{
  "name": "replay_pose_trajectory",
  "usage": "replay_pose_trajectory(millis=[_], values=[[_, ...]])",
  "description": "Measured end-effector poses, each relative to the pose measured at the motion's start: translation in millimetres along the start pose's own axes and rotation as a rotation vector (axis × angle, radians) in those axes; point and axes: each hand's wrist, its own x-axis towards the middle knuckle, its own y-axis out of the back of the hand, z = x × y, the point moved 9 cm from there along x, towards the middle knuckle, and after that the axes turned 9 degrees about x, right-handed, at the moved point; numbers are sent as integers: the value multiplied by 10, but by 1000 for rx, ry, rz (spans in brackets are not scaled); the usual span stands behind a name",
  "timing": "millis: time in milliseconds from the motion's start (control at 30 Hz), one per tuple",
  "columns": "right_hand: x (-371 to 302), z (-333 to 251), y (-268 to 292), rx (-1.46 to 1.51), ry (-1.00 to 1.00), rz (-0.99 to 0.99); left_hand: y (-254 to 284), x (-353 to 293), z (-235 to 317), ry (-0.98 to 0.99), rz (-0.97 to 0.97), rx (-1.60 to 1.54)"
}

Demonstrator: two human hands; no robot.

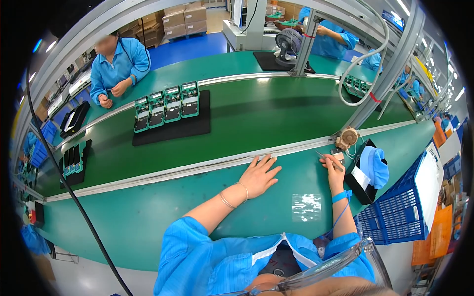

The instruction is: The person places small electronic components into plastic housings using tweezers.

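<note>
My left hand (259, 176) lies flat with its fingers spread on the green bench top (187, 222), its fingertips beside the metal rail (217, 164). A bracelet circles that wrist. My right hand (334, 172) is closed around slim metal tweezers (326, 158), whose tip points to the far left. A blue wrist strap (341, 196) with a cord is on the right wrist. Past the rail, several green device housings (173, 104) with open insides stand in a row on a black mat (198, 127) on the green conveyor belt (256, 118).
Right of my right hand are a small round beige fan (349, 135), a black box (364, 196) with a blue cap (374, 167), and a blue crate (395, 217). A black cable (74, 197) crosses the left side. Across the belt sits a co-worker in blue (121, 64).
</note>
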Motion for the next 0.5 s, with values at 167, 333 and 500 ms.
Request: replay_pose_trajectory(millis=[167,333,500], values=[[80,21,15,9,5,2,-34,68,-31,1,7,-13],[108,55,53,24,-4,3,-74,110,-22,2,3,-12],[120,71,109,4,-16,4,-107,142,9,2,6,-6]])
